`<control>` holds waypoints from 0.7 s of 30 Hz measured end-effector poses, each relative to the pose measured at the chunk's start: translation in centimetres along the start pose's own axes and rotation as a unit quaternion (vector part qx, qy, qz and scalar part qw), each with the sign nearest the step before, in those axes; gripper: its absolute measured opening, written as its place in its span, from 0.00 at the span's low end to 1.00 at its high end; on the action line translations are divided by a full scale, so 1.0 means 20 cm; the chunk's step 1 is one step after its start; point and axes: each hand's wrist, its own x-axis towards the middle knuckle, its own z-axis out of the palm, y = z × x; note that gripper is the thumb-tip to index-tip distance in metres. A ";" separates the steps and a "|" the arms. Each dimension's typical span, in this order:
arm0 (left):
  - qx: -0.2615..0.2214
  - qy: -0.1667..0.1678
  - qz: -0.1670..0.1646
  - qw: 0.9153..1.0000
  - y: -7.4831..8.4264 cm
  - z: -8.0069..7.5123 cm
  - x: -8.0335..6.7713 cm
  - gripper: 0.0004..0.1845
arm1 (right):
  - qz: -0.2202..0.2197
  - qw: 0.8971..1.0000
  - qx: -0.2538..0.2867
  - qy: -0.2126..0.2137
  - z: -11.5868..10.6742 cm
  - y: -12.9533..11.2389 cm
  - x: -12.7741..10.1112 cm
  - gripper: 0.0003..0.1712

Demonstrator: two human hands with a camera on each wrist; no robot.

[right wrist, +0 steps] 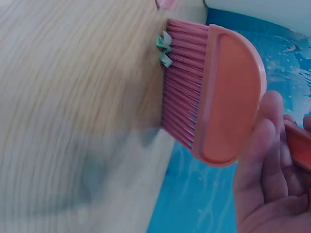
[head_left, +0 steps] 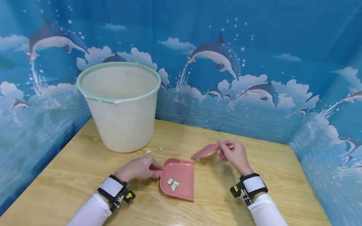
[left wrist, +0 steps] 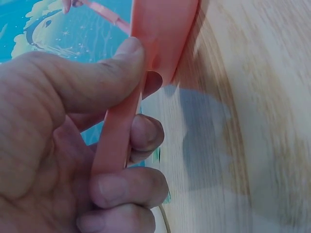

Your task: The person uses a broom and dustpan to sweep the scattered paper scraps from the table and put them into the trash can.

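My left hand (head_left: 138, 168) grips the handle of a pink dustpan (head_left: 178, 179) lying flat on the wooden table (head_left: 209, 219); the left wrist view shows thumb and fingers (left wrist: 129, 187) curled round that handle (left wrist: 116, 136). A few pale green paper scraps (head_left: 172, 184) lie in the pan. My right hand (head_left: 233, 154) holds a small pink brush (head_left: 206, 151) by its handle, bristles down on the table just beyond the pan. In the right wrist view the brush (right wrist: 228, 92) has green scraps (right wrist: 164, 48) against its bristles.
A large cream bucket (head_left: 120, 103) with a pale green rim stands at the table's back left. Two more green scraps (head_left: 154, 150) lie on the table by its base. Blue dolphin-print curtain walls close in the table on three sides.
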 end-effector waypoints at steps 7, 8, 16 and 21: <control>-0.005 0.008 -0.006 1.000 -0.02 0.01 -0.02 0.18 | -0.105 0.985 -0.112 0.078 -0.03 -0.02 -0.07 0.26; -0.009 0.007 -0.008 1.000 -0.02 0.01 -0.02 0.18 | -0.133 0.979 -0.121 0.101 -0.03 -0.02 -0.07 0.25; -0.014 0.006 -0.015 1.000 0.00 0.00 -0.01 0.18 | -0.333 0.885 -0.222 0.240 -0.01 0.03 -0.07 0.11; -0.012 0.001 -0.017 1.000 0.00 0.00 -0.01 0.18 | -0.333 0.878 -0.297 0.176 0.02 0.05 -0.07 0.11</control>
